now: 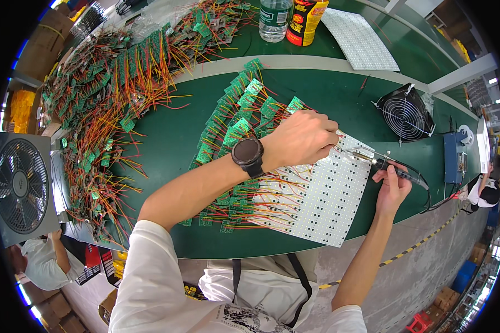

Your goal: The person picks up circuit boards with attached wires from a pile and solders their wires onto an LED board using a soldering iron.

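Observation:
My right hand (393, 191) grips a soldering iron (397, 171) with a black handle and a feed tube along it. Its metal tip points left, at the upper edge of a white LED panel sheet (328, 194) dotted with black marks. My left hand (305, 139) reaches across above the sheet, its fingers pinched close to the iron's tip; what they hold is hidden. Rows of small green circuit boards (228, 133) with red and yellow wires lie left of the sheet, under my left forearm. Several of their wires run over the sheet's left part.
A large heap of wired circuit boards (89, 94) covers the table's left side. A small black fan (404, 114) and a blue soldering station (454, 158) stand right. A water bottle (274, 21), a yellow can (305, 22) and another panel sheet (361, 39) sit at the back.

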`<state>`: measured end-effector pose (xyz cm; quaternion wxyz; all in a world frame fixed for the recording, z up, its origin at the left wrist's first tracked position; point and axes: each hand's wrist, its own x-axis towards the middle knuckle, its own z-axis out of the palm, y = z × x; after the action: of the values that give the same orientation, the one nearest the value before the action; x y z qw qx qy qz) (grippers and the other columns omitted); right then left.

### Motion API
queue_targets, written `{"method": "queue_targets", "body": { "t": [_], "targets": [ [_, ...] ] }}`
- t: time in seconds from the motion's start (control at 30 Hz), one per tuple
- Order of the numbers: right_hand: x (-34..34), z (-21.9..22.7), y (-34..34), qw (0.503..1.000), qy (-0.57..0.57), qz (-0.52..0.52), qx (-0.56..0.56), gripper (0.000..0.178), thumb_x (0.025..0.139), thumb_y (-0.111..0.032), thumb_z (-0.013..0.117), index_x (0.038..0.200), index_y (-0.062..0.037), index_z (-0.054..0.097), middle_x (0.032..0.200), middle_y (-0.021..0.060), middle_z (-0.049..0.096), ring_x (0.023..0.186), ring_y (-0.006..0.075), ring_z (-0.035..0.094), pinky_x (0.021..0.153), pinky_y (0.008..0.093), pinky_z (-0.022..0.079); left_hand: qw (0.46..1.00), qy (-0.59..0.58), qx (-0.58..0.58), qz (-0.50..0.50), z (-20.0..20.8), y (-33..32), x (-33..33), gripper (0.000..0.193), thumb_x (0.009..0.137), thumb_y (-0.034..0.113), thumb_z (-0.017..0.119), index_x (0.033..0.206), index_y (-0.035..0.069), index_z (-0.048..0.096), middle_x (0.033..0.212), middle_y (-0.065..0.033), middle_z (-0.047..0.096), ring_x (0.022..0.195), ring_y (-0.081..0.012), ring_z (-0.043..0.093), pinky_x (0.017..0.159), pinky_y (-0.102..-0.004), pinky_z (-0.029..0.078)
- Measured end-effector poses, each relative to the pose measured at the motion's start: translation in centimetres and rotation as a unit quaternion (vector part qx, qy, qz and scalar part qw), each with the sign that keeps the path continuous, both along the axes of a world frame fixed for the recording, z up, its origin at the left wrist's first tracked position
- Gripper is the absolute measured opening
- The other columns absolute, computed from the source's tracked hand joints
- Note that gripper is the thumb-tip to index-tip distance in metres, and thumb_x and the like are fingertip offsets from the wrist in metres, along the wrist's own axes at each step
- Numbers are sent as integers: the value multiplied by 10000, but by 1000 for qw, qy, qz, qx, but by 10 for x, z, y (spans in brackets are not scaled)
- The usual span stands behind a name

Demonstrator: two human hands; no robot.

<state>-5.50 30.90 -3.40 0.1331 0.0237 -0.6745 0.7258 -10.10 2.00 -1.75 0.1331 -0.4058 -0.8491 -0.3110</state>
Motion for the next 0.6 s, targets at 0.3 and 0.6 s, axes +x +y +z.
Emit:
{"method": "queue_targets", "body": {
  "t": [0.3,0.6],
  "targets": [
    [35,-2,-10,991,-29,-110,-72,220,920,-96,643,1067,63,607,745,104,654,608,162,609,559,259,454,1000,3,18,-15,8,-4,1,71,785,120,670,782,49,666,805,-60,607,838,-268,600,908,-416,449],
    [47,-5,-6,991,-25,-97,-84,201,929,-109,640,1062,42,625,723,83,643,573,128,576,526,238,411,999,1,14,53,85,-42,57,336,803,144,692,1118,56,619,1127,-124,617,1141,-300,552,989,-430,434]
  ]
}}
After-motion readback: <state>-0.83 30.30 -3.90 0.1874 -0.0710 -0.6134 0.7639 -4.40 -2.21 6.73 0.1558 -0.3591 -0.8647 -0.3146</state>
